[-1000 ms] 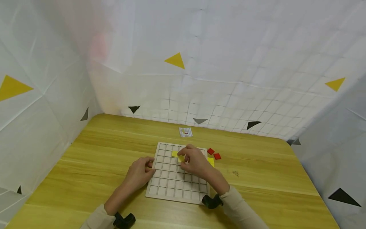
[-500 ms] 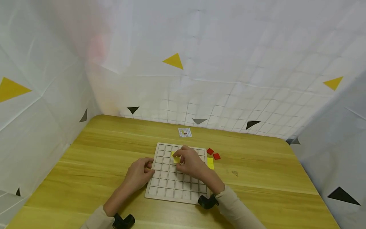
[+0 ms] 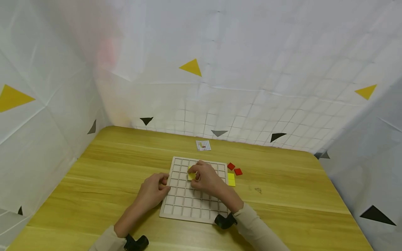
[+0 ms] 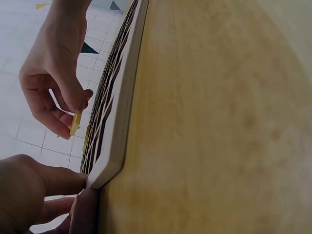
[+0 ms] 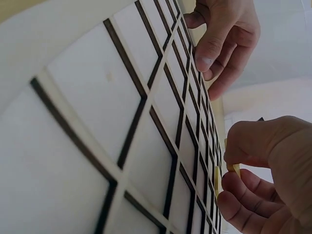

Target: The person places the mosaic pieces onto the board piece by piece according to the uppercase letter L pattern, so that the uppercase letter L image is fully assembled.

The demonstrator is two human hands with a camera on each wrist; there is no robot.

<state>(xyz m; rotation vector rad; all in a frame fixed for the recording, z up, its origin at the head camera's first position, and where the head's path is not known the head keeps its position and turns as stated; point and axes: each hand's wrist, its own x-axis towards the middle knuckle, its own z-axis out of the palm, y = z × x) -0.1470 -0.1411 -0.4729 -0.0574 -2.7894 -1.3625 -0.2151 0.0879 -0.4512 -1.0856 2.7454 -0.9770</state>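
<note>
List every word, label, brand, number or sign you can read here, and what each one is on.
None: no readable text in any view.
Card: a small printed grid with coloured squares; any lettering is too small to read.
Dark mark on the table: too small to make out.
Grid board and red tiles: no lettering visible.

Soft light, faint shadows, slight blur
</note>
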